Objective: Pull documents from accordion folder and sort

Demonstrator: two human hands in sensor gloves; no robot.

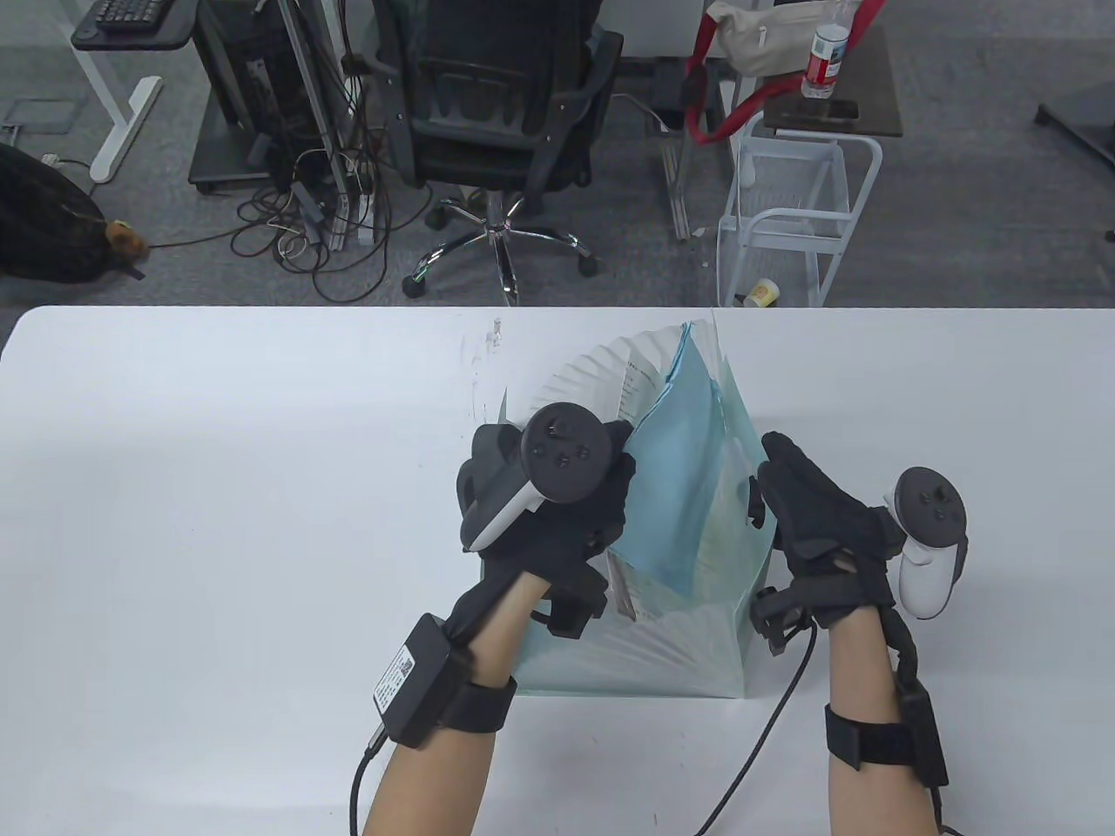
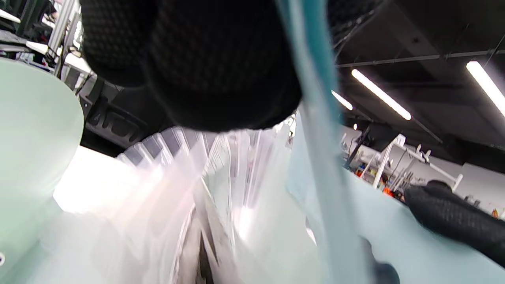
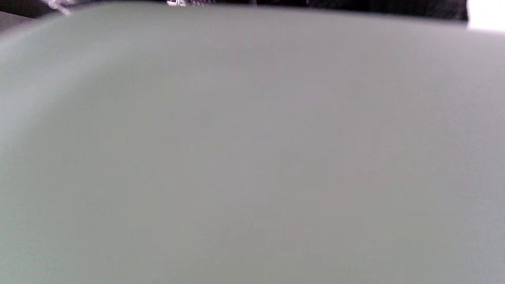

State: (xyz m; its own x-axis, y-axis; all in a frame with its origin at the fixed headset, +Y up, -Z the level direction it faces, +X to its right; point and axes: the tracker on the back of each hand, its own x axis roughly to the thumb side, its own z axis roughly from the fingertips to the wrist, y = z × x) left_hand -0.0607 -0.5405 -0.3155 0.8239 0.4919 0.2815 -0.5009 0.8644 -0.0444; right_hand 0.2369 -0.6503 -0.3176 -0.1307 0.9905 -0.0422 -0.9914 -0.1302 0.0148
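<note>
A pale green translucent accordion folder (image 1: 697,644) stands fanned open on the white table (image 1: 218,488). A blue document (image 1: 679,470) and a white printed sheet (image 1: 636,387) stick up from its pockets. My left hand (image 1: 557,514) reaches into the pockets at the blue document; its fingers are hidden. In the left wrist view my gloved fingers (image 2: 205,67) lie against the blue sheet (image 2: 319,130) above the pleats (image 2: 221,181). My right hand (image 1: 806,514) holds the folder's right wall, fingers over its top edge. The right wrist view shows only the folder's wall (image 3: 252,150).
The table's far edge runs just behind the folder. Beyond it stand an office chair (image 1: 496,122) and a white wire cart (image 1: 797,218). Glove cables trail off the table's front edge by my right forearm (image 1: 758,749).
</note>
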